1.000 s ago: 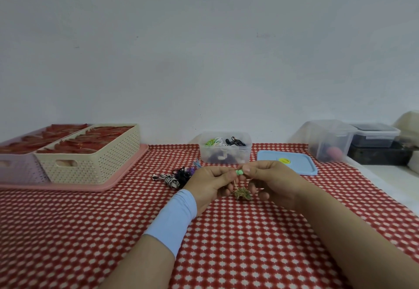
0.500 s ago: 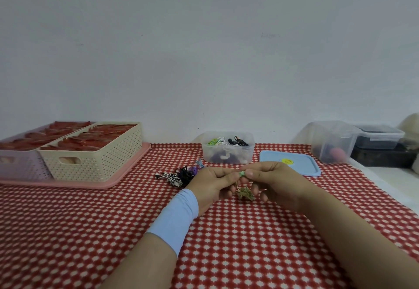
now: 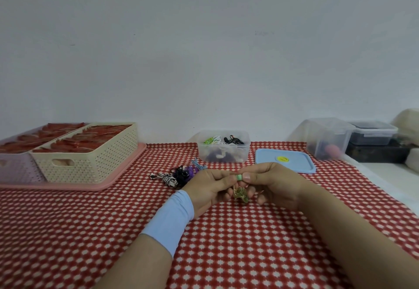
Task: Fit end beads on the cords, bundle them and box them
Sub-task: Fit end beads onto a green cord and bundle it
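While both hands meet over the red checked cloth [image 3: 226, 243], we log the left hand [image 3: 210, 188] and right hand [image 3: 272, 186] pinching a green bead [image 3: 239, 177] from either side, fingers curled. An olive cord [image 3: 241, 194] hangs bunched just below it, between the fingers. Loose cords [image 3: 179, 174] lie beside the left hand. The clear box [image 3: 223, 152] sits behind, its blue lid [image 3: 292, 164] just right of it.

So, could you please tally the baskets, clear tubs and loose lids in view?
Baskets: 2, cream basket and lilac basket.
Clear tubs: 3, cord tub, tilted tub, lidded tub.
Loose lids: 1, blue lid.
Total: 6.
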Action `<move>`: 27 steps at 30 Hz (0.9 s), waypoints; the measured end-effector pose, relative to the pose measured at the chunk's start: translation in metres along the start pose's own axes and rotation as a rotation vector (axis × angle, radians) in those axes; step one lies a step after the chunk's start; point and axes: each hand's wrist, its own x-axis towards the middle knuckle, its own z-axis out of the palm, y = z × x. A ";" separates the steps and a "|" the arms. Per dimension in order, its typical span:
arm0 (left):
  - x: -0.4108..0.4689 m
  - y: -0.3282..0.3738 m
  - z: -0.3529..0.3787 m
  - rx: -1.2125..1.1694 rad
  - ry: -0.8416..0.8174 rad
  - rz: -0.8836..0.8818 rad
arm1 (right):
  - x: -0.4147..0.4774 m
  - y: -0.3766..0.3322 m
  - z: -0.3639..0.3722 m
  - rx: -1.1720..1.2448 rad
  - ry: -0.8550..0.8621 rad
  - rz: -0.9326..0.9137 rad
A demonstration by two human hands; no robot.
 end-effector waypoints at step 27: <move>0.005 -0.004 0.001 0.170 0.235 0.078 | -0.001 -0.002 0.001 -0.322 0.191 -0.152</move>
